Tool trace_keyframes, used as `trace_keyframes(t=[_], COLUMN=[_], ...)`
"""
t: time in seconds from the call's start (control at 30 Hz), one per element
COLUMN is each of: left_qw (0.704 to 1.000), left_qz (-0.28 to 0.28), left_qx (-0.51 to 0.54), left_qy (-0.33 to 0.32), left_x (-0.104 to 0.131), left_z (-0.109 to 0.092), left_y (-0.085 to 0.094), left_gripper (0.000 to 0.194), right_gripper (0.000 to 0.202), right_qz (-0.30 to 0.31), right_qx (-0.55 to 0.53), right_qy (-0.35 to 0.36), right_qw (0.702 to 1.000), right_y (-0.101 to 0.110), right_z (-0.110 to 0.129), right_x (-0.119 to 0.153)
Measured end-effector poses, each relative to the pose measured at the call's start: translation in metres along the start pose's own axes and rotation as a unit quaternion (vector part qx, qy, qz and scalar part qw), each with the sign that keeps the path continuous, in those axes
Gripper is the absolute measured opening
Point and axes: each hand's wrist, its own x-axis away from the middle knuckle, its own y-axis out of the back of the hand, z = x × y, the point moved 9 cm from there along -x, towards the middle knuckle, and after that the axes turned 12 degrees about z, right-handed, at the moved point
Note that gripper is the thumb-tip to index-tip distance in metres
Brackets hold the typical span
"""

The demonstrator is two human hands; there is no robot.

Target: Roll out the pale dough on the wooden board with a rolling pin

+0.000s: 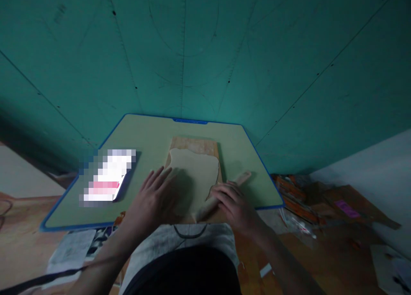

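Observation:
A pale sheet of rolled-out dough covers most of a wooden board, its edge wavy near the far end. My right hand is wrapped round a wooden rolling pin, which lies slantwise over the near right corner of the dough, its far end sticking out past the board. At the left edge of the dough is my left hand, fingers stretched out and a little apart, holding nothing. Whether its fingertips press on the dough or hover just over it, I cannot tell.
The board rests on a pale table with a blue rim. A lit phone or tablet, partly pixelated, lies on the left. Behind stands a green wall. Flattened cardboard and a plastic bag are on the floor at right.

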Motion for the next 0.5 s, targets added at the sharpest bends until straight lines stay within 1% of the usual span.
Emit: trace_keyframes(t=[0.1,0.2,0.27,0.33,0.4,0.5], left_qw=[0.998,0.995,0.995,0.995,0.996,0.995], left_qz=[0.047,0.074,0.077,0.072,0.064,0.064], left_qx=[-0.022,-0.040,-0.044,-0.048,-0.054,-0.070], left_qy=[-0.045,-0.055,-0.050,-0.045,-0.042,-0.030], left_x=[-0.021,-0.039,-0.046,-0.049,-0.050,-0.054], left_z=[-0.026,-0.045,-0.051,-0.055,-0.056,-0.057], left_y=[-0.015,-0.033,-0.042,-0.045,-0.046,-0.047], left_gripper=[0.049,0.053,0.056,0.057,0.055,0.055], right_gripper=[0.034,0.033,0.032,0.030,0.030,0.033], right_qz=[-0.038,-0.112,-0.166,-0.210,-0.243,-0.289], right_qx=[0.005,-0.002,-0.011,-0.016,-0.020,-0.035], right_qy=[-0.047,-0.112,-0.142,-0.164,-0.188,-0.218], right_qw=[0.998,0.987,0.976,0.964,0.951,0.932], right_y=[0.009,0.034,0.054,0.070,0.081,0.092], right_z=[-0.015,-0.035,-0.045,-0.053,-0.061,-0.070], right_x=[0.012,0.036,0.054,0.069,0.081,0.095])
